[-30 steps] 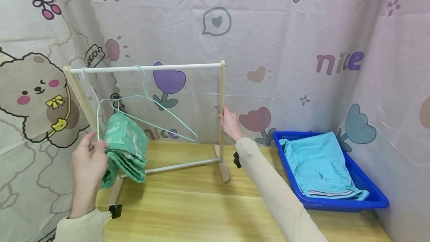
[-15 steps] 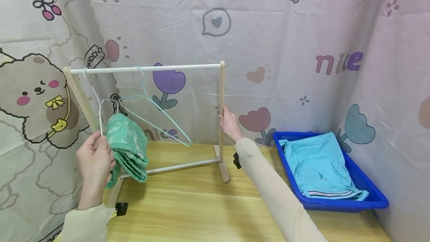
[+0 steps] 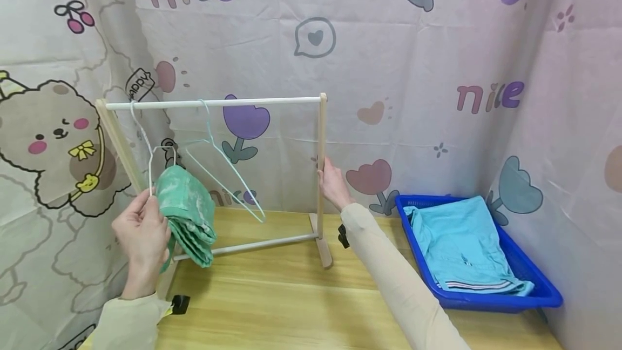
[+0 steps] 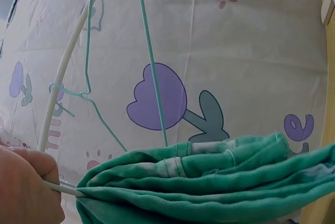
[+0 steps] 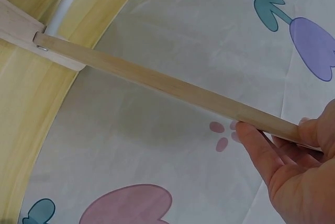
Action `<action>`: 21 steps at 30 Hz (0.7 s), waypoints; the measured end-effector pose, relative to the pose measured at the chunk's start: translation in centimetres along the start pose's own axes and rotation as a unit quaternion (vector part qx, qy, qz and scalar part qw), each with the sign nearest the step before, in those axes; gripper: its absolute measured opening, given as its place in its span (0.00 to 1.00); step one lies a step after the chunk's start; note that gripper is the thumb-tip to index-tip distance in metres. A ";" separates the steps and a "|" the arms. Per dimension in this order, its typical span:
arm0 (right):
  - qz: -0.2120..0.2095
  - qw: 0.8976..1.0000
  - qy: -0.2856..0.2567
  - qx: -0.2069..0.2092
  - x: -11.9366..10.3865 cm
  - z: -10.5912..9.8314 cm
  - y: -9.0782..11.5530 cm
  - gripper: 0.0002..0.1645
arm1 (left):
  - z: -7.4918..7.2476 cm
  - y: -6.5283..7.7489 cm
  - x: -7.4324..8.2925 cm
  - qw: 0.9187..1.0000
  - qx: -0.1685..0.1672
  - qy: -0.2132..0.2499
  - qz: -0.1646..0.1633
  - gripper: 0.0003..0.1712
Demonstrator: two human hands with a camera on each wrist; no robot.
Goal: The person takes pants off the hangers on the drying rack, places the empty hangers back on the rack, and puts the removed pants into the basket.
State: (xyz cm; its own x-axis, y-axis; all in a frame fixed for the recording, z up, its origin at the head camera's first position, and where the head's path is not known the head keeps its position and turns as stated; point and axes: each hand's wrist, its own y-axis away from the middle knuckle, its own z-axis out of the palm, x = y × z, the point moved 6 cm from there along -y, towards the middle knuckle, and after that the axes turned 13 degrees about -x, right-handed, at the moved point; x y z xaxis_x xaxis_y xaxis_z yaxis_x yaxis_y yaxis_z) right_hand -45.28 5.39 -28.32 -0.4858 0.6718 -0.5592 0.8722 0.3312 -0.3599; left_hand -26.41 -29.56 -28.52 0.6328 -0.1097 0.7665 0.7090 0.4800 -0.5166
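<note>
In the head view my left hand [image 3: 143, 231] pinches the near side of a white clothes hanger [image 3: 150, 169], its hook over the rack's top rail [image 3: 272, 101]. Folded green-and-white cloth, a thick garment [image 3: 184, 193], hangs over that hanger, beside my fingers. Its stacked layers fill the lower part of the left wrist view, where my left hand [image 4: 26, 187] holds the hanger's thin wire. My right hand [image 3: 335, 182] grips the right wooden upright [image 3: 322, 139] of the rack. In the right wrist view, thumb and fingers wrap the upright [image 5: 172, 85].
A bare teal hanger [image 3: 240, 172] dangles at mid-rail, turned at an angle. On the right of the wooden table [image 3: 272, 296] stands a blue basket [image 3: 527, 269] with a folded light-blue garment [image 3: 461, 242] inside. Printed curtain [image 3: 389, 64] encloses the back and sides.
My left hand has shifted slightly right with the white hanger and green garment, the hook sliding along the rail. The teal hanger has swivelled. My right hand keeps its place on the upright.
</note>
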 end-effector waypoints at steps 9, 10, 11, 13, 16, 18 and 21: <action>-0.003 1.000 -0.001 -0.002 0.1 0.1 -0.2 0.18 | 0.4 0.0 0.5 1.000 -0.001 -0.003 0.016 0.15; -0.004 1.000 0.001 -0.002 0.1 0.1 -0.1 0.18 | 0.4 0.1 0.7 1.000 -0.005 -0.002 0.019 0.15; -0.005 1.000 0.002 -0.002 0.0 0.1 -0.1 0.18 | 0.5 0.1 0.8 1.000 -0.009 -0.002 0.021 0.15; -0.007 1.000 0.002 -0.002 0.0 0.1 0.0 0.18 | 0.7 0.3 1.0 1.000 -0.014 -0.003 0.020 0.16; -0.012 1.000 0.002 0.002 0.0 0.1 0.1 0.19 | 1.0 0.3 1.2 1.000 -0.019 -0.002 0.018 0.16; -0.016 1.000 0.001 0.006 -0.1 0.0 0.1 0.19 | 1.2 0.2 1.3 1.000 -0.023 -0.003 0.016 0.17; -0.020 1.000 0.007 0.010 -0.1 -0.1 0.1 0.18 | 1.5 0.2 1.4 0.999 -0.025 0.001 0.020 0.17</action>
State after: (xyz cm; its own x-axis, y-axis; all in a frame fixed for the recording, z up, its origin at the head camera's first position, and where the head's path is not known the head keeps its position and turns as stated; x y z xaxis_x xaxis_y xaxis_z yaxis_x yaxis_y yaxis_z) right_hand -45.12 5.40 -28.23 -0.5199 0.6670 -0.5337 0.8503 0.3446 -0.3978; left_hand -25.81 -28.34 -26.97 0.6615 -0.0938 0.7440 0.6978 0.4405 -0.5649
